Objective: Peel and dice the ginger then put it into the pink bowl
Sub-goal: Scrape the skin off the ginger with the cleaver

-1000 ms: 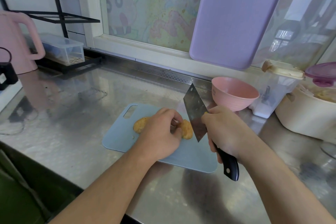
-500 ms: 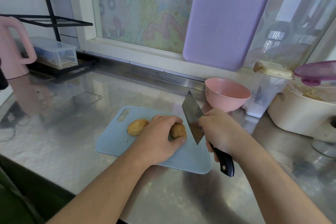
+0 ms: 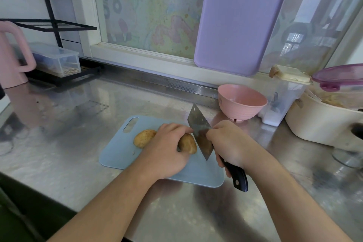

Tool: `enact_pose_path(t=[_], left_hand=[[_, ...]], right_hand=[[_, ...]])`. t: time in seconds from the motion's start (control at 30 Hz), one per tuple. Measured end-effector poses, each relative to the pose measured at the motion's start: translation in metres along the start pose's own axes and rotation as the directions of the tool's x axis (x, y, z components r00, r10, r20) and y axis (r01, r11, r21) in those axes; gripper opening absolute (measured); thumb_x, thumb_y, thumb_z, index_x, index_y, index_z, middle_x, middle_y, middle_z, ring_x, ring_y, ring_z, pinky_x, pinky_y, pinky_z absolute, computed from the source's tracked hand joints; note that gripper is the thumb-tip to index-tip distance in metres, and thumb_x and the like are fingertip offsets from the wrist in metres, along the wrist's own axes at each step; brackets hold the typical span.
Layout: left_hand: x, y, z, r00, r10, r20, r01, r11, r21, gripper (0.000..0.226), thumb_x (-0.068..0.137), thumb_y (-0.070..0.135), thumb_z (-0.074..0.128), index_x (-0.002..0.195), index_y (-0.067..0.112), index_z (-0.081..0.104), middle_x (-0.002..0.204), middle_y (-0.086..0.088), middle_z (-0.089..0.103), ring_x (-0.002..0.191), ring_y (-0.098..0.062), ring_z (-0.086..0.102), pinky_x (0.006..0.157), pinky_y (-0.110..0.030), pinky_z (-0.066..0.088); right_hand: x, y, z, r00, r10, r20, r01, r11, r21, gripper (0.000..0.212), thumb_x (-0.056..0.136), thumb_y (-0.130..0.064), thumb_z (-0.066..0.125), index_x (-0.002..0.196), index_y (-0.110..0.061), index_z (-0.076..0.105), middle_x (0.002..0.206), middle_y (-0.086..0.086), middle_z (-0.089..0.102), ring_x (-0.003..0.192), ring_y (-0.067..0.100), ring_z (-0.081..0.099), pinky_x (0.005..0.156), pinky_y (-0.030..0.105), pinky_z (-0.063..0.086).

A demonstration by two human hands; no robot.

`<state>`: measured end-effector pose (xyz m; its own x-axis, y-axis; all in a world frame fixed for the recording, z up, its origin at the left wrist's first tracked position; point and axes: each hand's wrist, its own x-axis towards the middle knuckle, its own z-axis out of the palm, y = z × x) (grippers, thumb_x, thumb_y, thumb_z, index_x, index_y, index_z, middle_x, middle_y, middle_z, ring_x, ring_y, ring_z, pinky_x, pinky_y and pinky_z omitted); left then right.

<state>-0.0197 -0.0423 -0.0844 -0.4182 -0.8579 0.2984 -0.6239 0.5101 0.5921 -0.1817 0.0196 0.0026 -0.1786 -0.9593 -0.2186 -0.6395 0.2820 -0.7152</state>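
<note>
Lying on the blue cutting board (image 3: 117, 153), the ginger (image 3: 187, 142) sits under the left hand (image 3: 169, 149), whose curled fingers clamp it; one lobe pokes out leftward. Just right of it, the right hand (image 3: 229, 143) grasps the cleaver (image 3: 200, 133), blade beside the ginger's right end. Beyond the right hand stands the pink bowl (image 3: 241, 110), with nothing seen inside.

- Two bare forearms enter from the bottom edge, with no sleeve showing on either up to the frame's edge.
- The left hand (image 3: 167, 149) wears no glove, ring or watch.
- The right hand (image 3: 228, 143) is likewise bare, wrist uncovered.
</note>
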Motion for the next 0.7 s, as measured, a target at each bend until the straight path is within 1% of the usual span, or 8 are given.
enact_pose_path(t=[0.1,0.2,0.33,0.43,0.5,0.53,0.63,0.7], left_hand=[[0.0011,-0.0002,0.0002,0.999,0.027,0.018,-0.028,0.999,0.027,0.057,0.093,0.013,0.056,0.143,0.039,0.055,0.139,0.027,0.051,0.133,0.004,0.033,0.111,-0.020,0.033],[0.0010,-0.0009,0.0005,0.999,0.040,0.009,-0.040,0.999,0.031,0.052,0.093,0.013,0.057,0.137,0.040,0.059,0.133,0.027,0.054,0.130,0.004,0.037,0.107,-0.017,0.033],[0.0003,-0.0023,0.0010,0.999,0.025,-0.020,-0.025,0.999,0.030,0.047,0.092,0.017,0.059,0.133,0.040,0.060,0.128,0.026,0.055,0.128,0.003,0.037,0.108,-0.020,0.037],[0.0004,-0.0033,0.0021,0.999,0.031,-0.039,-0.029,0.999,0.047,0.046,0.092,0.020,0.059,0.134,0.038,0.060,0.128,0.025,0.055,0.128,0.002,0.038,0.106,-0.019,0.036],[0.0017,-0.0046,0.0033,0.997,0.020,-0.073,-0.015,0.997,0.072,0.044,0.093,0.023,0.061,0.135,0.037,0.059,0.129,0.022,0.054,0.128,0.000,0.038,0.105,-0.018,0.036],[0.0025,-0.0056,0.0042,0.996,0.011,-0.092,-0.004,0.996,0.085,0.044,0.093,0.025,0.061,0.136,0.035,0.059,0.129,0.021,0.055,0.128,-0.002,0.039,0.105,-0.018,0.036],[0.0038,-0.0089,0.0068,0.993,0.000,-0.121,0.011,0.996,0.094,0.043,0.094,0.028,0.063,0.137,0.032,0.059,0.127,0.017,0.056,0.126,-0.007,0.044,0.106,-0.024,0.040],[0.0038,-0.0098,0.0070,0.992,0.006,-0.129,0.002,0.998,0.057,0.041,0.093,0.029,0.065,0.134,0.032,0.061,0.124,0.017,0.056,0.122,-0.006,0.048,0.105,-0.027,0.044]], right_hand=[[0.0020,0.0026,-0.0008,1.000,-0.003,-0.004,0.003,1.000,-0.005,0.022,0.084,-0.005,0.041,0.070,0.004,0.057,0.048,0.020,0.056,0.029,0.027,0.045,0.043,0.030,0.042],[0.0036,0.0045,-0.0010,1.000,-0.006,-0.004,0.006,1.000,-0.009,0.023,0.083,-0.006,0.042,0.075,0.008,0.059,0.050,0.023,0.056,0.031,0.028,0.046,0.043,0.033,0.043],[0.0047,0.0039,-0.0004,1.000,-0.007,0.014,0.008,1.000,-0.010,0.027,0.085,0.002,0.040,0.081,0.018,0.062,0.054,0.027,0.059,0.036,0.033,0.051,0.047,0.042,0.053],[0.0036,0.0049,-0.0010,1.000,-0.011,-0.006,0.011,1.000,-0.016,0.025,0.085,0.001,0.040,0.074,0.011,0.060,0.052,0.024,0.059,0.034,0.033,0.050,0.045,0.037,0.047],[0.0035,0.0038,-0.0005,1.000,-0.021,-0.016,0.020,0.999,-0.034,0.025,0.087,0.002,0.040,0.076,0.015,0.060,0.058,0.031,0.060,0.038,0.038,0.054,0.045,0.038,0.048],[0.0044,0.0046,0.0001,0.999,-0.033,-0.030,0.031,0.997,-0.066,0.027,0.090,-0.001,0.041,0.077,0.013,0.059,0.059,0.030,0.060,0.040,0.036,0.056,0.044,0.034,0.049],[0.0078,0.0050,-0.0004,0.996,-0.032,-0.085,0.022,0.992,-0.124,0.029,0.098,-0.017,0.043,0.073,-0.006,0.052,0.059,0.014,0.061,0.042,0.025,0.058,0.044,0.025,0.047],[0.0091,0.0047,-0.0003,0.996,-0.030,-0.088,0.018,0.991,-0.134,0.029,0.098,-0.019,0.043,0.073,-0.008,0.052,0.058,0.012,0.061,0.042,0.024,0.058,0.043,0.024,0.046]])
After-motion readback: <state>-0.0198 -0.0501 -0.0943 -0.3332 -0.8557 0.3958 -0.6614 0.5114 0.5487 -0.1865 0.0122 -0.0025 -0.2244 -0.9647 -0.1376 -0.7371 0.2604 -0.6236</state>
